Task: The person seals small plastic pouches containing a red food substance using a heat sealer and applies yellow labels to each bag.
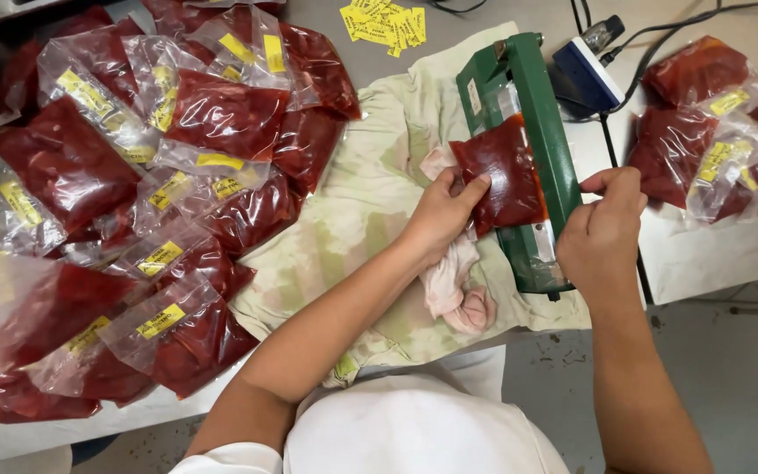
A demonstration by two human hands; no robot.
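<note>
The left hand (439,218) pinches a red-filled pouch (504,172) lying on the green sealer (532,132); the right hand (603,230) presses the sealer's arm, fingers curled. A stained cloth (370,189) reaches the table edge. Filled pouches (133,175) crowd the left side.

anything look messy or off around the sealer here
Mostly the cloth under the green sealer: it is rumpled and stained greenish. The left hand holds the red pouch at the sealer; the right hand rests on its bar.

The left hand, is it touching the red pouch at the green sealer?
Touching: the head view shows the left hand with its thumb lying on the red pouch.
</note>
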